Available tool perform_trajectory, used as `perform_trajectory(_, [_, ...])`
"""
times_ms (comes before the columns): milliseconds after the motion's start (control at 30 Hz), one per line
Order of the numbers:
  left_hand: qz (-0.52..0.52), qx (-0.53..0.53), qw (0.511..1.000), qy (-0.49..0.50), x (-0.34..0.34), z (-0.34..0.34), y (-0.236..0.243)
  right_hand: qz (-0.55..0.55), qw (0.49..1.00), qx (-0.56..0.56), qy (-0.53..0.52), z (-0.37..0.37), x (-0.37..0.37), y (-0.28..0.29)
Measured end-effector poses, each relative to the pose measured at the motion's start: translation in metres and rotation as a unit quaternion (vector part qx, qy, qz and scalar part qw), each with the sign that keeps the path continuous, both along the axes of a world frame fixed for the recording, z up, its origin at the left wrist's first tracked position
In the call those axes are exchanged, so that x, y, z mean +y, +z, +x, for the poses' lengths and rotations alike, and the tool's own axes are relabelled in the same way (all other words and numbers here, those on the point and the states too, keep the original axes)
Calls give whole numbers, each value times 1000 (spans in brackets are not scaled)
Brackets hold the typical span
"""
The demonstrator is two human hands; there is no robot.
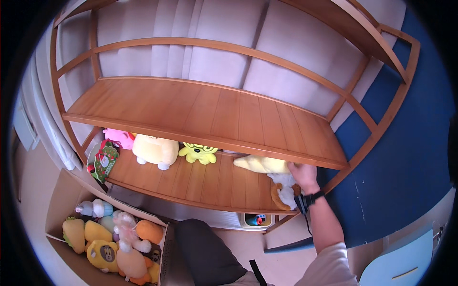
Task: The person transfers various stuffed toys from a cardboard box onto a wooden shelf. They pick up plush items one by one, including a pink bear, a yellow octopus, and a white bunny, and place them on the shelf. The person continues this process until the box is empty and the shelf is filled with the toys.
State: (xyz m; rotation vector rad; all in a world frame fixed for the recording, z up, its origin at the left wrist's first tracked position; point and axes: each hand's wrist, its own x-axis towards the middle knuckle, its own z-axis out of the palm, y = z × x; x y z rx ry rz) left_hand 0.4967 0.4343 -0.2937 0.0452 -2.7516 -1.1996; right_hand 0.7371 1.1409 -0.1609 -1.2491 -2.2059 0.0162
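Note:
My right hand reaches in under the middle shelf board at its right end. Its fingers are closed at the end of a pale yellow plush toy that lies on its side on the lower shelf. The board above partly hides both the fingertips and the toy. Just below that hand, a white and brown plush toy sits by the shelf's front edge, against my wrist. A dark band with a small device is strapped round the wrist. My left hand does not show.
Along the lower shelf stand a yellow plush, a cream plush, a pink plush and a green tree-shaped decoration. A cardboard box of plush toys is at lower left. A light blue chair stands lower right.

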Motion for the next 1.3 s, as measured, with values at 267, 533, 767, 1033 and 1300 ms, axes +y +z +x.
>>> perform_trajectory(267, [2, -25, 999, 22, 14, 2, 7, -60, 985, -121, -103, 31, 112, -34])
perform_trajectory(533, [-33, -50, 997, 49, 22, 6, 28, -58, 996, -60, -35, 4, 91, -55])
perform_trajectory(767, [-38, -45, 997, 43, 36, 5, 33, 7, 996, -62, -62, 4, 108, -92])
perform_trajectory(1033, [-38, -73, 995, 57, 41, 6, 46, 6, 988, -137, -71, 17, 127, -111])
perform_trajectory(1300, [-38, -45, 997, 47, 27, 2, 25, 19, 986, -115, -121, 29, 115, -99])
